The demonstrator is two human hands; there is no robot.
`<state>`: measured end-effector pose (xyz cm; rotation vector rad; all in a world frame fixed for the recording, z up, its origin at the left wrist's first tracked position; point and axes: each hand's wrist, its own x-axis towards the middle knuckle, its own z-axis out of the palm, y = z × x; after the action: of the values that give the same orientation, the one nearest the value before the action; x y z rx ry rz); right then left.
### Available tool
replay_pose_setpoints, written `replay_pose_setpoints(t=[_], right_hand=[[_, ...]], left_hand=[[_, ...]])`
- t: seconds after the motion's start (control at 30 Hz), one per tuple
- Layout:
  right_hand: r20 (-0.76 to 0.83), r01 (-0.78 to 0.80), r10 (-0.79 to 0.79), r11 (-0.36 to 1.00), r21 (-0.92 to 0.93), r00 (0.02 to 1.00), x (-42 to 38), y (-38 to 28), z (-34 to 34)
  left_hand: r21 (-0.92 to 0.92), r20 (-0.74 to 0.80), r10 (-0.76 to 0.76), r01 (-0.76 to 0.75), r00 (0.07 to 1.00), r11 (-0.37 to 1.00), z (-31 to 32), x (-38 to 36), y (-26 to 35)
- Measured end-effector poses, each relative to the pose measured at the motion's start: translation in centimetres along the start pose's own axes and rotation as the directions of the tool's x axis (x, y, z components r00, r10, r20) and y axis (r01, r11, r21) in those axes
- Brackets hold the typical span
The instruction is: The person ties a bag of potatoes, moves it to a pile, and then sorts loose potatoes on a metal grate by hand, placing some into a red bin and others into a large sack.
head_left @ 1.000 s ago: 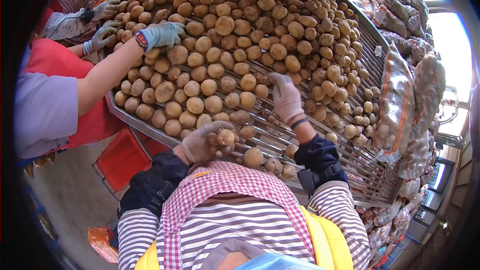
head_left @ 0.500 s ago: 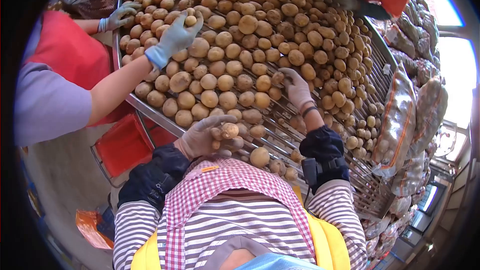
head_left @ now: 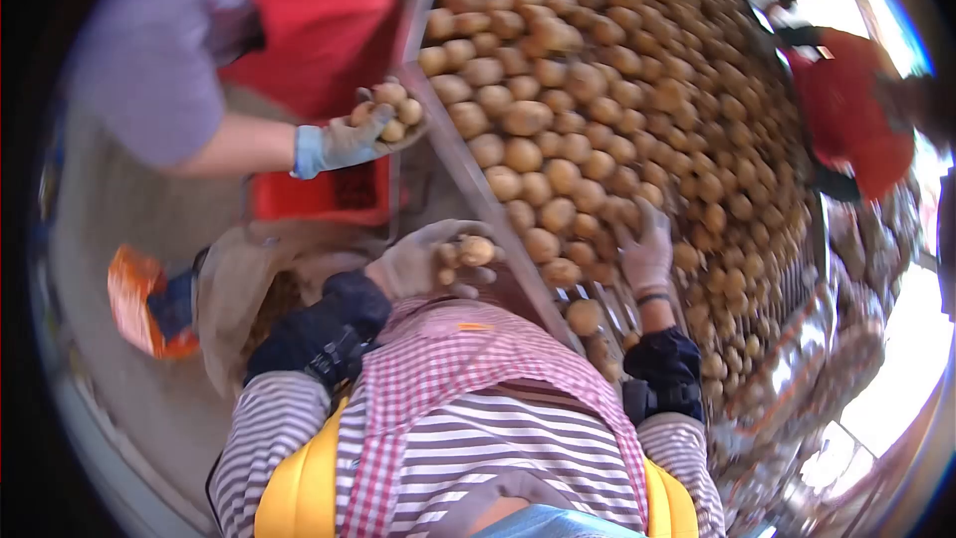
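My left hand (head_left: 423,261), in a pale glove, is held in front of the checked apron, off the table's edge. Its fingers curl around several small potatoes (head_left: 476,250). My right hand (head_left: 649,247), also gloved, reaches onto the slatted metal table among the potatoes (head_left: 563,176). Its thumb and fingers look apart and touch potatoes; motion blur hides the fingertips partly. A few loose potatoes (head_left: 584,317) lie on the bars between that hand and the apron.
A co-worker's gloved hand (head_left: 349,144) holds several potatoes above a red crate (head_left: 321,197) at left. A beige sack (head_left: 231,289) stands open beside my left forearm, with an orange bag (head_left: 134,304) beyond. Another person in red (head_left: 846,105) works across the table. Filled net sacks (head_left: 797,339) lie at right.
The view has swung left, showing the beige sack. My left hand keeps its potatoes. My right hand has shifted on the pile. The co-worker's hand has left the table with potatoes.
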<state>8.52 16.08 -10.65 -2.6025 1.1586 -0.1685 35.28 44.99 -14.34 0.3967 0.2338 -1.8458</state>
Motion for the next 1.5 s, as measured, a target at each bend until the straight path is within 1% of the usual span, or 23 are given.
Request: replay_pose_setpoints(t=[0.1,0.17,0.2,0.27,0.3,0.43,0.5,0.57,0.6,0.67,0.7,0.77,0.87,0.97,1.03,1.1,1.17,1.23,1.3,1.37,1.4,1.47,1.5], right_hand=[[0.066,-0.071,0.066,0.995,0.076,0.996,0.3,-0.9,0.7],[-0.141,0.139,-0.115,0.974,0.178,0.983,1.1,-0.6,1.7],[-0.117,0.173,-0.153,0.967,0.185,0.981,1.8,-2.5,2.2],[-0.139,0.058,0.043,0.762,0.645,0.989,2.3,-6.6,2.7],[-0.128,0.074,0.011,0.764,0.642,0.992,2.4,-9.8,2.2],[0.175,0.145,-0.327,0.753,0.641,0.929,1.2,-22.0,5.1],[0.253,0.449,-0.756,0.584,0.676,0.603,-0.2,-29.6,4.5],[0.433,0.356,-0.848,0.524,0.774,0.305,-1.3,-33.8,4.1],[0.436,0.362,-0.854,0.517,0.776,0.285,-1.1,-33.9,5.0],[0.530,0.120,-0.795,0.581,0.805,0.294,-1.0,-33.0,7.2],[0.527,0.123,-0.798,0.577,0.807,0.292,-1.0,-32.4,7.6],[0.554,-0.066,-0.733,0.579,0.813,0.395,-1.2,-30.8,7.6],[0.571,-0.017,-0.678,0.637,0.771,0.463,-1.9,-26.9,7.4],[0.574,-0.025,-0.592,0.683,0.730,0.565,-2.6,-22.7,6.0],[0.543,-0.020,-0.555,0.687,0.726,0.630,-2.9,-19.7,4.5],[0.507,0.000,-0.489,0.720,0.694,0.710,-3.1,-17.8,2.2],[0.471,-0.036,-0.432,0.706,0.707,0.769,-3.6,-15.1,1.9],[0.392,-0.051,-0.362,0.676,0.735,0.846,-4.4,-12.4,1.3],[0.223,0.098,-0.297,0.775,0.625,0.929,-5.2,-10.8,-1.8],[-0.040,0.201,-0.206,0.867,0.455,0.978,-6.3,-6.9,-3.3],[-0.165,0.189,-0.134,0.905,0.381,0.977,-7.2,-4.3,-3.9],[-0.368,0.070,0.011,0.977,0.204,0.930,-10.1,1.3,-4.7],[-0.454,-0.026,0.073,0.994,0.109,0.888,-11.9,4.2,-4.9]], left_hand=[[-0.171,0.044,0.039,-0.031,0.998,0.985,-2.2,-2.2,-2.0],[-0.094,0.007,0.064,-0.063,0.998,0.994,-3.8,-3.6,-2.9],[-0.148,0.023,0.072,-0.068,0.997,0.987,-4.4,-4.4,-3.7],[-0.165,-0.006,0.109,-0.109,0.994,0.980,-6.4,-5.9,-5.3],[-0.160,-0.028,0.111,-0.114,0.993,0.981,-7.1,-6.6,-6.1],[-0.156,-0.214,0.178,-0.214,0.961,0.964,-7.6,-9.7,-8.8],[-0.151,-0.235,0.259,-0.298,0.937,0.943,-7.3,-10.9,-10.0],[-0.011,-0.359,0.409,-0.442,0.839,0.897,-5.6,-12.6,-10.5],[-0.074,-0.367,0.446,-0.504,0.816,0.861,-5.7,-12.7,-11.1],[-0.139,-0.386,0.486,-0.570,0.784,0.810,-4.9,-13.3,-12.5],[-0.190,-0.402,0.509,-0.613,0.762,0.767,-4.6,-13.6,-12.7],[-0.192,-0.404,0.521,-0.627,0.752,0.755,-4.9,-13.6,-13.6],[-0.367,-0.304,0.598,-0.670,0.742,0.645,-6.8,-12.4,-13.7],[-0.263,-0.487,0.567,-0.731,0.664,0.630,-4.0,-12.1,-10.3],[-0.175,-0.379,0.615,-0.706,0.692,0.686,-5.6,-11.7,-6.7],[-0.166,-0.465,0.646,-0.776,0.605,0.608,-3.7,-11.6,-2.8],[-0.219,-0.236,0.749,-0.785,0.619,0.579,-7.8,-11.1,1.4],[-0.046,-0.778,0.509,-0.841,0.369,0.538,-3.5,-10.2,5.5],[0.312,-0.810,0.555,-0.662,0.190,0.682,-8.7,-9.1,7.9],[0.684,-0.611,0.791,-0.498,0.007,0.533,-5.7,-6.1,6.8],[0.692,-0.589,0.805,-0.473,0.067,0.546,-5.1,-4.4,6.0],[0.995,-0.063,0.988,-0.068,0.143,0.073,-4.3,-1.3,4.0],[0.963,0.260,0.943,0.021,0.209,-0.270,-2.8,0.5,3.0]])
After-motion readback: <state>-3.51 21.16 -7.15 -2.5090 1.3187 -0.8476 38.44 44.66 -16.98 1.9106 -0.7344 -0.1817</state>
